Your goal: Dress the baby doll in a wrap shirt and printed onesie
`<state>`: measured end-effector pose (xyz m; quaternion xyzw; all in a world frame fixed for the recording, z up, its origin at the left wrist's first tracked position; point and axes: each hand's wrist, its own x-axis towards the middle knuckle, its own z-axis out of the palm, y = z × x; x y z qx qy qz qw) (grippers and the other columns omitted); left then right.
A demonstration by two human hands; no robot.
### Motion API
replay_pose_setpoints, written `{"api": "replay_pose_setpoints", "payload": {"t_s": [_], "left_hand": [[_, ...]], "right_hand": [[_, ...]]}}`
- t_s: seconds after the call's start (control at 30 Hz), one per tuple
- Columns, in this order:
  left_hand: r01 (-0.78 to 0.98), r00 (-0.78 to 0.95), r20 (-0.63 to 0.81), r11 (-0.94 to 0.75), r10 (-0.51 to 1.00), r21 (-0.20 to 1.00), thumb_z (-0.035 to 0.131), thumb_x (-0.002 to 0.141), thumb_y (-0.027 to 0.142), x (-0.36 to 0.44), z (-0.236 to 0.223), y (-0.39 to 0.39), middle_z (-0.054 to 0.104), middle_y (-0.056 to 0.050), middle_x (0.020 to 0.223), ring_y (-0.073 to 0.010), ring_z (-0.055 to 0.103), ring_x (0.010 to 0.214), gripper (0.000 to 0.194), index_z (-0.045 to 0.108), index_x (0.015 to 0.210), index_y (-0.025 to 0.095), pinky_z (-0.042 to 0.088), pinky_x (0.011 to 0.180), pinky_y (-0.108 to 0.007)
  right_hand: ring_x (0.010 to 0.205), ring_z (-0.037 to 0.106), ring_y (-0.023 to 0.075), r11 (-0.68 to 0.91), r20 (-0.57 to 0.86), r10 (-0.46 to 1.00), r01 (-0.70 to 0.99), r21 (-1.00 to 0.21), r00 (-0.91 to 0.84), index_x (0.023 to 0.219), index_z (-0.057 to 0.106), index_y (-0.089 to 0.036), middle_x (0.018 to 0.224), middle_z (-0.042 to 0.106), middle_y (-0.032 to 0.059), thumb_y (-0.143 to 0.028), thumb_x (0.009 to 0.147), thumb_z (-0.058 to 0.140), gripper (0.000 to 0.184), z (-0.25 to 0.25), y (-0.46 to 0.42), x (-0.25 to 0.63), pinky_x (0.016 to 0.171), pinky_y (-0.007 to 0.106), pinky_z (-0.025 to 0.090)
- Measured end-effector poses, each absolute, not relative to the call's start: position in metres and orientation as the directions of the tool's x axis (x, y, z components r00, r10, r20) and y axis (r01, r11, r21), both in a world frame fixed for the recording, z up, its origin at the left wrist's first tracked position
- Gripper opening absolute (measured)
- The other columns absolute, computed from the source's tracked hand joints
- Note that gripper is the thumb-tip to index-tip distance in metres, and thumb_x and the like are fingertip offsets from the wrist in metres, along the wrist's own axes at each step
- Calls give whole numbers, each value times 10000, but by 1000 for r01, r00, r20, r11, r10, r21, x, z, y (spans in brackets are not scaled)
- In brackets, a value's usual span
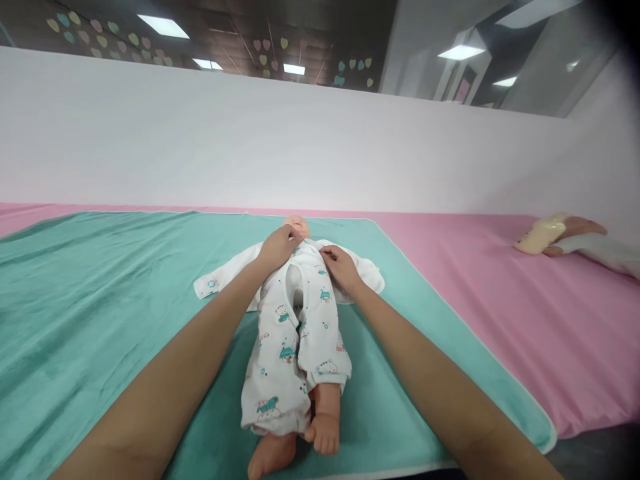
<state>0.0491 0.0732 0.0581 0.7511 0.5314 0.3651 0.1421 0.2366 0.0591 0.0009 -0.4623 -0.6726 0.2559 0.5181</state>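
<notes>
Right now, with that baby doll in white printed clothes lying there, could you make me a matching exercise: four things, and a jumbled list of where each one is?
Things
A. Bare-footed baby doll in white printed clothes
B. Teal cloth blanket with pale edging
C. Pink cloth cover
D. Person's bare left hand

Places
1. Showing beyond the blanket's edge
2. At the doll's upper chest
3. On its back, feet toward the camera
4. Spread directly beneath the doll

Pairs: A-3, B-4, C-1, D-2
</notes>
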Motion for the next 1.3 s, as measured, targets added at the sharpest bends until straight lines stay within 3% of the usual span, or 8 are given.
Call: {"api": "replay_pose_setpoints", "payload": {"t_s": [0.23,0.5,0.83,0.93,1.03,1.13,1.23,1.3], "left_hand": [[673,210,362,-403,908,620,477,829,399,49,61,69,636,-27,909,-185,558,856,219,534,801,189,405,731,-282],[648,260,374,-448,890,615,470,837,396,49,61,71,628,-30,935,-186,551,852,221,528,787,189,398,750,-293],[614,327,354,-482,876,626,473,832,411,49,62,70,623,-24,968,-179,539,870,232,538,819,189,392,765,-284],[609,333,353,-485,874,627,478,829,412,49,63,69,623,-20,956,-175,538,859,233,529,801,186,391,775,-283],[589,343,347,-488,873,644,490,822,416,49,64,68,627,-20,951,-183,541,884,230,516,784,191,391,798,-287],[565,342,358,-494,869,661,491,824,418,49,63,67,630,-20,970,-186,542,920,227,502,773,197,389,811,-283],[606,295,363,-467,884,644,463,838,432,50,64,66,617,-10,882,-176,545,829,238,494,782,203,391,729,-279],[635,269,367,-450,891,628,452,843,432,51,65,65,594,-2,815,-168,534,767,238,488,783,204,384,678,-274]], "right_hand": [[574,491,99,349,305,932,251,-903,-198,816,608,-201,712,598,-23,-376,738,558,198,4,63,250,538,224,390],[389,373,83,48,99,919,-139,-989,-382,713,495,-198,447,413,-68,-371,732,611,209,8,61,264,394,215,286],[350,157,45,-31,78,867,-209,-977,-492,702,395,-220,430,294,-113,-355,731,634,276,23,50,258,368,204,115],[359,150,50,40,107,881,-153,-987,-462,723,400,-227,428,286,-120,-350,724,634,264,23,50,254,382,206,116],[398,272,64,224,217,924,-15,-975,-315,703,413,-219,466,370,-100,-332,706,626,241,22,54,249,421,209,200],[524,388,79,416,397,908,184,-891,-130,677,419,-203,642,500,-56,-235,650,605,191,22,58,241,511,223,292],[587,380,103,496,530,847,397,-773,-25,736,466,-207,670,458,-49,-166,608,544,156,21,61,233,575,245,310],[623,377,116,520,583,812,453,-724,-1,790,485,-210,695,446,-42,-148,587,516,214,20,63,230,610,256,320]]}}
